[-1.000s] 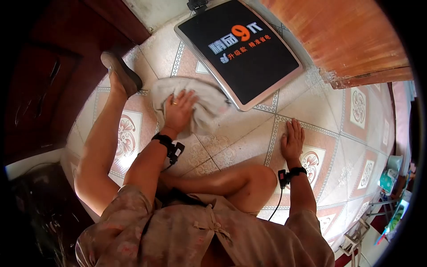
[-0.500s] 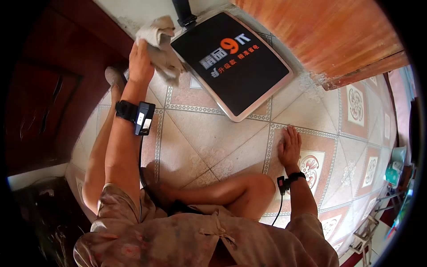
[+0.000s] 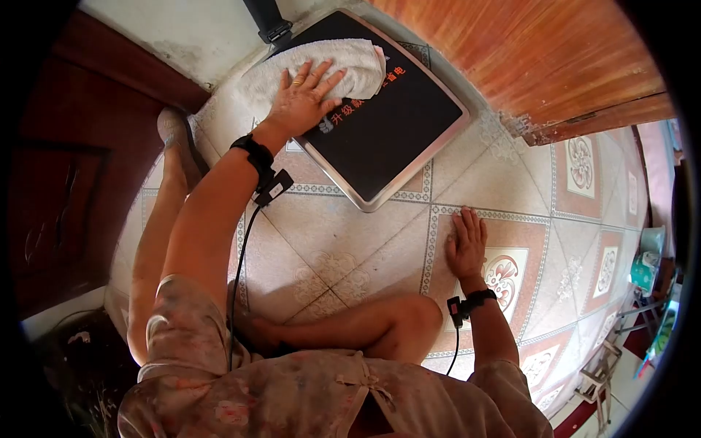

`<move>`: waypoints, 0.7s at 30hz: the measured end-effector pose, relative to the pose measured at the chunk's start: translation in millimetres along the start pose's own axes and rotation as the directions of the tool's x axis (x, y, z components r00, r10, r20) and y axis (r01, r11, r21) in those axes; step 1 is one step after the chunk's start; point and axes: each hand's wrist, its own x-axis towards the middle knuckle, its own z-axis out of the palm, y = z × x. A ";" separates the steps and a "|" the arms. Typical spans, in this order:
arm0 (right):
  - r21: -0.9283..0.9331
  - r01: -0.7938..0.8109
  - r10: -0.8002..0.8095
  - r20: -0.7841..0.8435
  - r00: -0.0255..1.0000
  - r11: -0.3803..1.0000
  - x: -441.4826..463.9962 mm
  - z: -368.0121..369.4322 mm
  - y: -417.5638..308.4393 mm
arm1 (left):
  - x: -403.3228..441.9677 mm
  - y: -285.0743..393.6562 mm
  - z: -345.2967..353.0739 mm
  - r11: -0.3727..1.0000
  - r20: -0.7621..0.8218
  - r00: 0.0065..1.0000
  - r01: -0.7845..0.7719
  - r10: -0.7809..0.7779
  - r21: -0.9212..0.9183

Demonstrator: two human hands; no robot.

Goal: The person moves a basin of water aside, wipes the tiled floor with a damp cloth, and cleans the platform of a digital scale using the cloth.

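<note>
My left hand lies flat with fingers spread on a pale towel, pressing it against a platform scale. The towel covers the upper left of the scale's black top and hides part of its printed lettering. A silvery metal rim edges this flat scale, which rests on the tiled floor. My right hand is planted palm down on the tiles, its fingers stretched out, apart from the scale and holding nothing.
A black post rises at the scale's far left corner, by the wall. An orange-brown wooden panel stands beyond it at right. Dark red furniture is on the left. A wooden stool stands at lower right.
My left hand has brought the towel from left of the scale onto its top, and the fingers have gone from gripping it to lying spread. My right hand stays on the floor.
</note>
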 end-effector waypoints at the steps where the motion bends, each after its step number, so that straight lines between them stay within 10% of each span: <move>1: 0.002 0.002 -0.002 -0.005 1.000 1.000 0.3 0.0 -0.2 | 0.6 -4.1 3.5 0.999 -0.001 0.999 0.047 -0.047 -0.015; 9: 0.007 -0.006 0.006 0.002 1.000 1.000 -1.6 -4.0 -2.7 | 8.6 -13.8 9.9 0.925 0.046 0.924 0.379 -0.379 0.014; 21: -0.018 0.001 -0.001 0.006 1.000 1.000 -3.5 0.4 0.0 | -55.3 150.5 -31.1 0.991 0.114 0.985 -0.126 0.130 -0.040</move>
